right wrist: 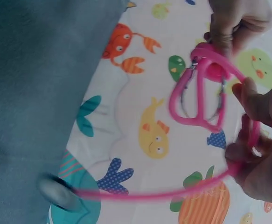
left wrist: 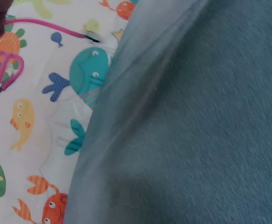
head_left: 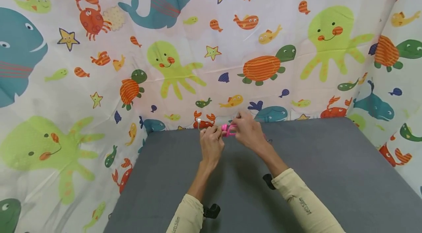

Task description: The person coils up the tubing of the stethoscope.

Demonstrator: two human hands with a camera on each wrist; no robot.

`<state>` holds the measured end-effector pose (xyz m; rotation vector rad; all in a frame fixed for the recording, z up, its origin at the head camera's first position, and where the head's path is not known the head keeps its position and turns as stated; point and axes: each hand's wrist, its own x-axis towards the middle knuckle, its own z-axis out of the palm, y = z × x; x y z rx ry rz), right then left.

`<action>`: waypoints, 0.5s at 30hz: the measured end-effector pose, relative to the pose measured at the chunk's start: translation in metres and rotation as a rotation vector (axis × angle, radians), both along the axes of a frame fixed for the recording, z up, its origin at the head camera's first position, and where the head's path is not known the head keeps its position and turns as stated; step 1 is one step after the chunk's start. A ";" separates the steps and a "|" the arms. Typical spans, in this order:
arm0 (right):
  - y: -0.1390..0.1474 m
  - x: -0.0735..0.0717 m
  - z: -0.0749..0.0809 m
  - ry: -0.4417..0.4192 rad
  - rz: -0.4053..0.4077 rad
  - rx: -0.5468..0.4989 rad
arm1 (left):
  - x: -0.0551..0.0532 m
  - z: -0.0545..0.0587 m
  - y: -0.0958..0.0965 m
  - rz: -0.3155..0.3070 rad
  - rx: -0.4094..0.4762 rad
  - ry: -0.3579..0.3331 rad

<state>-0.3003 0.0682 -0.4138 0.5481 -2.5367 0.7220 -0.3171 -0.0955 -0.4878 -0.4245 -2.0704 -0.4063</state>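
Both hands are raised over the far edge of the table, working on a stethoscope with pink tubing. My left hand grips its bundled part, and a thin metal stalk with a white ear tip sticks up beside it. My right hand holds a length of the tubing, fingers curled round it in the right wrist view. There the tubing is looped about itself just below the left fingers, thin metal tubes showing in the loops. A long free stretch hangs from the right hand to a blurred round chestpiece.
A dark grey table lies beneath the arms. Behind it and along both sides hangs a white cloth printed with sea animals. Black straps sit at both forearms, over the cuffs of cream sleeves.
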 end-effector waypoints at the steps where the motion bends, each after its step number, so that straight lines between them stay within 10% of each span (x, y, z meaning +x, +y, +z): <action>1: -0.001 -0.001 -0.002 0.032 -0.014 -0.001 | 0.001 0.000 -0.001 -0.013 -0.001 -0.003; 7: -0.002 -0.008 -0.008 0.162 -0.037 -0.042 | 0.005 0.006 -0.004 -0.057 -0.032 -0.028; 15: 0.000 -0.010 -0.009 0.080 -0.057 -0.101 | 0.007 0.009 -0.007 -0.129 -0.078 -0.062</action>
